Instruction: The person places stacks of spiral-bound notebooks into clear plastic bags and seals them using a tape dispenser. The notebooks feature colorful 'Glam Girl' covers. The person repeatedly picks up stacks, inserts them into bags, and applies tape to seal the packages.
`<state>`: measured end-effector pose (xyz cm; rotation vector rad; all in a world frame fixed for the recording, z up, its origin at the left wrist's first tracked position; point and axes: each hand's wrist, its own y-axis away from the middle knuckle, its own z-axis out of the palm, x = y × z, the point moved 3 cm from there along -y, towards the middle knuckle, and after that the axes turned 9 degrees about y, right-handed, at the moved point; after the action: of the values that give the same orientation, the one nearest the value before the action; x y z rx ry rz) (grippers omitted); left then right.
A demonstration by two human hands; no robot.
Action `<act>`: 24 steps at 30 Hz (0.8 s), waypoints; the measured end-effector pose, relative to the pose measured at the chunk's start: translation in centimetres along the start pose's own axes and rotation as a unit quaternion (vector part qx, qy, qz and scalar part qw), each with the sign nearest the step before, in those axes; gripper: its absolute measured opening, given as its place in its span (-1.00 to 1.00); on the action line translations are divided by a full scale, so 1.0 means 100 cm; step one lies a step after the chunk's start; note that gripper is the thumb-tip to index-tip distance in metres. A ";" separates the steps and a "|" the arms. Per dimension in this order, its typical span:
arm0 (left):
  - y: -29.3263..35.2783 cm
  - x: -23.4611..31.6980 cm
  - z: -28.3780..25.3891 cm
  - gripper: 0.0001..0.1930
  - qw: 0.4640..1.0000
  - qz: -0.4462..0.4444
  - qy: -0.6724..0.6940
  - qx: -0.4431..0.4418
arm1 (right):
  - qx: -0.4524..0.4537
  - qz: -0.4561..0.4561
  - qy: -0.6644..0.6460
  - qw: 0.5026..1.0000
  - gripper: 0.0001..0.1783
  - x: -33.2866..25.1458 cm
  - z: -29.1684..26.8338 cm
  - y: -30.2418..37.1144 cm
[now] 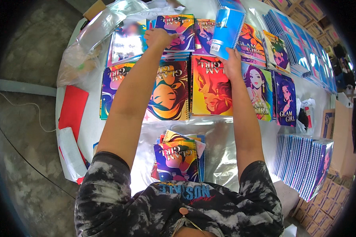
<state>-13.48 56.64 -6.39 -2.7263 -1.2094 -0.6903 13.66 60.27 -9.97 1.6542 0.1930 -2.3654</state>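
My right hand (232, 63) grips the lower right corner of a blue spiral notebook (228, 29), raised and tilted above the far row, its barcode label facing up. Thumb and fingers apart, my left hand (160, 38) rests at the left edge of a purple and orange spiral notebook (182, 24); its fingertips are partly hidden. Beside that hand lies a shiny-covered notebook (124, 45). Closer to me, a red and yellow notebook (210, 89) lies between my forearms. A loose, uneven pile of notebooks (176, 158) sits right in front of my body.
More notebook stacks fill the rows, with blue stacks (292, 43) at the far right. A wrapped block of notebooks (300, 164) stands at the near right. Clear plastic (81, 59) and a red folder (73, 108) lie along the left edge. Cardboard boxes (324, 207) are beyond the table.
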 end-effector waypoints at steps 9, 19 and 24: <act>0.003 -0.012 -0.019 -0.57 0.888 0.122 0.444 0.001 | 0.003 -0.026 0.026 0.999 -0.75 0.009 -0.008 -0.013; 0.327 -0.117 -0.176 -0.71 0.744 0.068 0.663 0.049 | -0.154 -0.071 -0.159 0.972 -0.71 -0.119 0.010 0.101; 0.430 -0.197 -0.056 -0.75 0.924 -0.046 0.379 0.000 | -0.076 -0.183 -0.035 0.979 -0.70 -0.167 -0.001 0.200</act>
<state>3.85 12.34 -5.29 -2.0361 -1.1051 -1.5484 24.66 43.23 6.30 1.5696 0.7037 -2.5849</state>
